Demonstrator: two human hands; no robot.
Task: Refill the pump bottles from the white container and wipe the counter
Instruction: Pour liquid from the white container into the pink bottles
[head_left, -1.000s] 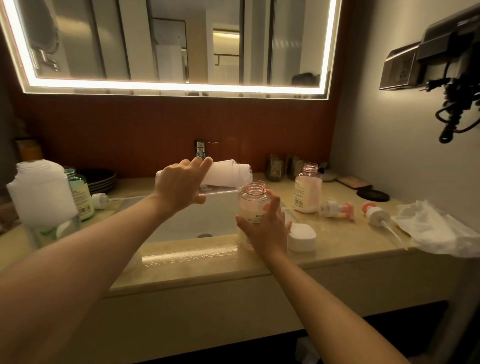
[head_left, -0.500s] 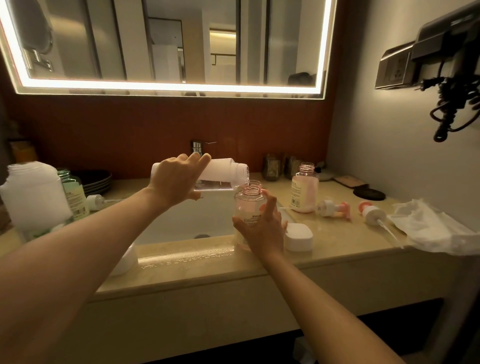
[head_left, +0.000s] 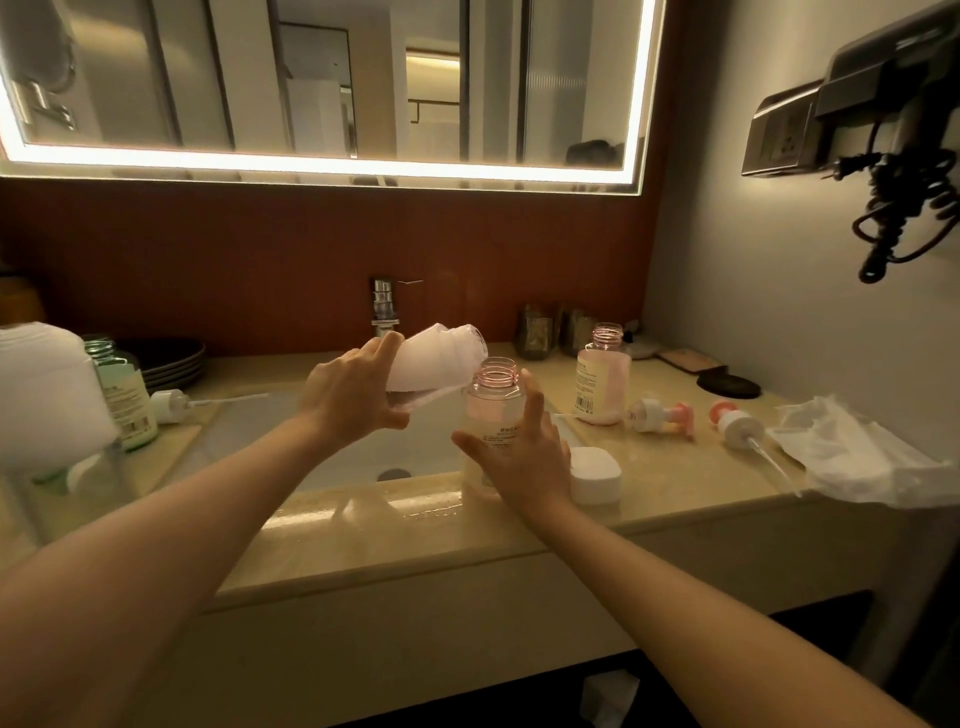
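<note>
My left hand (head_left: 353, 397) grips a white container (head_left: 436, 358), tipped with its mouth over the open neck of a clear pink-rimmed pump bottle (head_left: 493, 405) that stands on the counter edge (head_left: 649, 499) by the sink. My right hand (head_left: 519, 457) holds that bottle's front, fingers curled round it. A second open pink bottle (head_left: 602, 384) stands further right. Two pump heads (head_left: 662, 415) (head_left: 737, 426) lie on the counter beside it. A white square cap (head_left: 595, 473) sits right of my right hand.
A green bottle (head_left: 122, 395) and a white pump head (head_left: 169, 405) lie left of the sink (head_left: 363, 452), with a large white jug (head_left: 47, 395) at the far left. A crumpled white cloth (head_left: 857, 452) lies at the right end. Dark plates (head_left: 171, 358) and the faucet (head_left: 385, 306) stand behind.
The white container has tilted further, its mouth dropping toward the bottle neck. My right hand stays on the bottle.
</note>
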